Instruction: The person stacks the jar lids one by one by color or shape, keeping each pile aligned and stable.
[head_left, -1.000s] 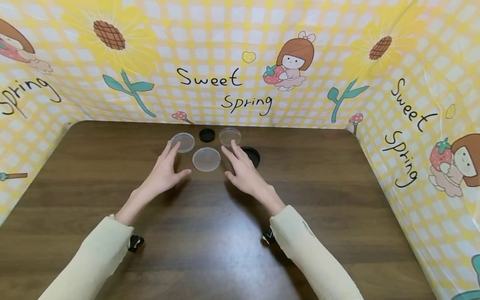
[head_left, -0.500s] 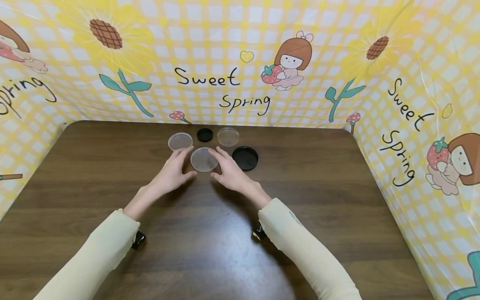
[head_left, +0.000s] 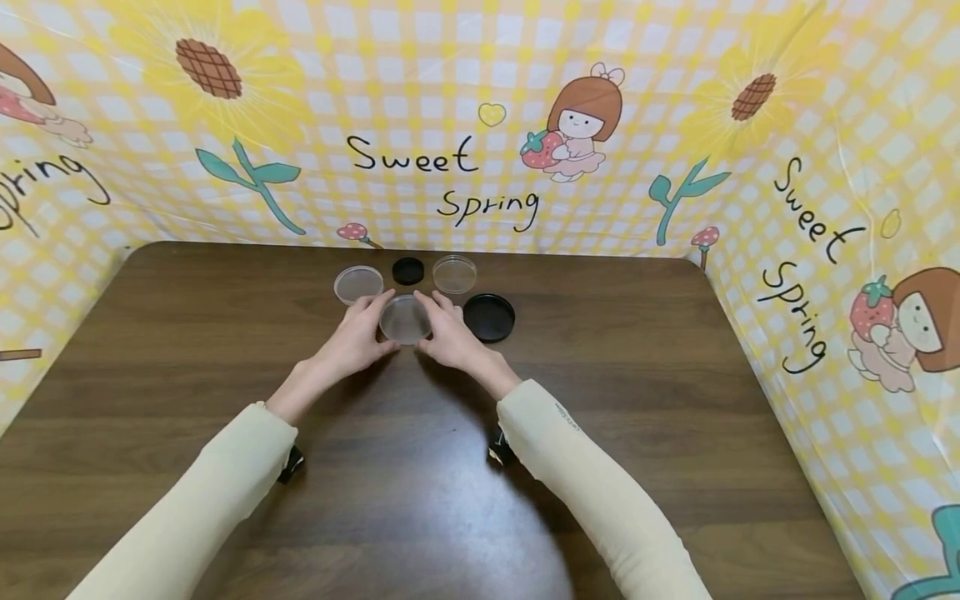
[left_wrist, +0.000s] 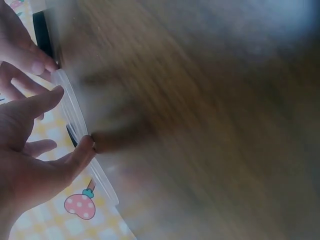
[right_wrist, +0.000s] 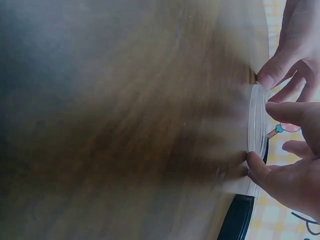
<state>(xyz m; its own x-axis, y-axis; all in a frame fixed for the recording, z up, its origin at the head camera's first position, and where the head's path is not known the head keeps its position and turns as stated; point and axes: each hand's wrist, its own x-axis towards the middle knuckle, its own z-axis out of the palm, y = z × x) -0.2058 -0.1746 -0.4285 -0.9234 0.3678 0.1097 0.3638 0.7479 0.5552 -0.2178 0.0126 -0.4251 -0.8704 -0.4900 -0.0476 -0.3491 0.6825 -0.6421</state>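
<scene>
A clear, shallow petri dish lies on the wooden table, between my two hands. My left hand grips its left edge, thumb at the near side and fingers reaching round the far side. From the right, my right hand holds the opposite edge in the same way. The left wrist view shows fingertips right at the rim of the petri dish, which appears there edge-on. In the right wrist view, a thumb and fingers from both sides meet the petri dish. Parts of its edge are hidden by the fingers.
Behind the left hand lies another clear round dish. A small black round lid-like disc and a third clear dish sit near the back edge. A larger black round dish is right of the right hand. Patterned cloth surrounds the table.
Both hands have moved inward toward the middle petri dish, and their fingers now meet its edges. The right hand has left the black dish, uncovering it. The dishes stay in place.
</scene>
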